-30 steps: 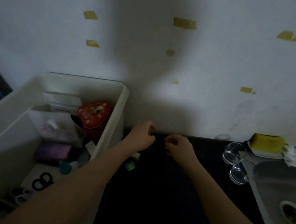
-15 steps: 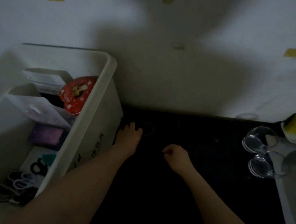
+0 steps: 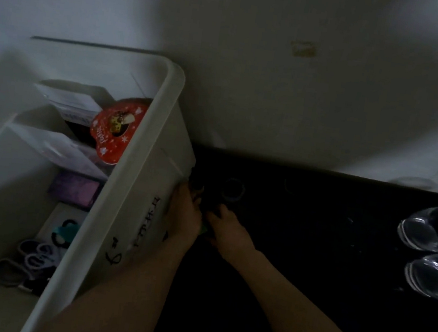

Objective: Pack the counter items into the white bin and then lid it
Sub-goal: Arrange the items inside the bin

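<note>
The white bin (image 3: 139, 172) stands open at the left on the black counter (image 3: 311, 261), with no lid in sight. Inside lie a red heart-shaped tin (image 3: 114, 129), a purple box (image 3: 75, 188), scissors (image 3: 33, 255) and other small things. My left hand (image 3: 185, 214) is low on the counter against the bin's right wall, fingertips among small dark items. Close beside it, my right hand (image 3: 228, 231) has its fingers curled. A bit of green (image 3: 204, 229) shows between the two hands. A dark ring (image 3: 232, 190) lies just beyond them. It is too dim to see what either hand holds.
Two clear glasses (image 3: 429, 249) lie at the counter's right edge. The white wall (image 3: 278, 90) rises directly behind the counter and the bin.
The view has tipped down and closer. Both hands moved left and nearer the bin's right wall, and my right hand closed in beside my left.
</note>
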`<state>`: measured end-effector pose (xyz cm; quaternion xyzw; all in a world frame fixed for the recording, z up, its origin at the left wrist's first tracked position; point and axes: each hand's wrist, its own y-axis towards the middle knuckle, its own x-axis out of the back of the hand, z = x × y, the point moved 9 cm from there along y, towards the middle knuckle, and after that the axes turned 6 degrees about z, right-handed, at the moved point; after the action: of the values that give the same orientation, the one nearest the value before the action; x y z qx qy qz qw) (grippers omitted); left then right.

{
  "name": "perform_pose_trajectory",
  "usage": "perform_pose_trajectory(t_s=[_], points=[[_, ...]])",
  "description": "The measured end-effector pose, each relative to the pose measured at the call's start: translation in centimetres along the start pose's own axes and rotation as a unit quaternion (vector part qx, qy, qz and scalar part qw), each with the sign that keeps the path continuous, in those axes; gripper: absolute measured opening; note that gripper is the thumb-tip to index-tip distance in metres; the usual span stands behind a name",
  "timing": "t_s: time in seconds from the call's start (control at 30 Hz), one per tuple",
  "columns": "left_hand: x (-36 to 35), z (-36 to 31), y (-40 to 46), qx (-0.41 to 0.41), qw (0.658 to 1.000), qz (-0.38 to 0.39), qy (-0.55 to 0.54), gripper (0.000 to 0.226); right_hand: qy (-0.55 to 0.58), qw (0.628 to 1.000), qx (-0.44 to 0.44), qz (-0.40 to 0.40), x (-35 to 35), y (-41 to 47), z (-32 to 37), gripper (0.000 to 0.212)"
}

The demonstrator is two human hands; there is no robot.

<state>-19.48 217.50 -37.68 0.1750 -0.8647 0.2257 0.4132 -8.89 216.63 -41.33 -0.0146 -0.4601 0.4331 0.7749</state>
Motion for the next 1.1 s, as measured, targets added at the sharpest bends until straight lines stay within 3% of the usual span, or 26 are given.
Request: perform_pose_trajectory(t_s=[0.1,0.3,0.47,0.57,0.8,0.97,1.1], points=[[0.5,0.3,-0.6,0.01,1.0,-0.008,-0.025,0.026,-0.026,0.999,0.021,0.008,-0.6,0.6,0.7,0.045],[0.1,0.4,-1.2,0.005,0.999,0.032,-0.037,0.024,0.012,0.997,-0.06,-0.04,1.2,-2.1,-2.1,0.041],[0.5,-2.8,-2.6,-0.03,0.994,0.068,-0.085,0.011,0.072,0.986,-0.106,-0.11,4.6,-6.0,-4.3,0.043],[2.2,-6.2,-3.9,-0.072,0.99,0.067,-0.105,0.008,0.131,0.964,-0.122,-0.198,7.3,-8.5,-3.8,0.039],[10.6,-12.9,-6.5,-0.176,0.959,0.01,-0.222,0.021,0.219,0.885,-0.065,-0.405,15.0,-13.8,2.5,0.029],[20.1,-14.1,-8.3,-0.238,0.925,-0.07,-0.289,0.015,0.224,0.861,-0.015,-0.457,18.5,-15.0,9.5,0.035],[26.9,-11.5,-8.8,-0.26,0.906,-0.12,-0.311,0.02,0.232,0.863,0.019,-0.449,19.1,-14.5,16.0,0.031]])
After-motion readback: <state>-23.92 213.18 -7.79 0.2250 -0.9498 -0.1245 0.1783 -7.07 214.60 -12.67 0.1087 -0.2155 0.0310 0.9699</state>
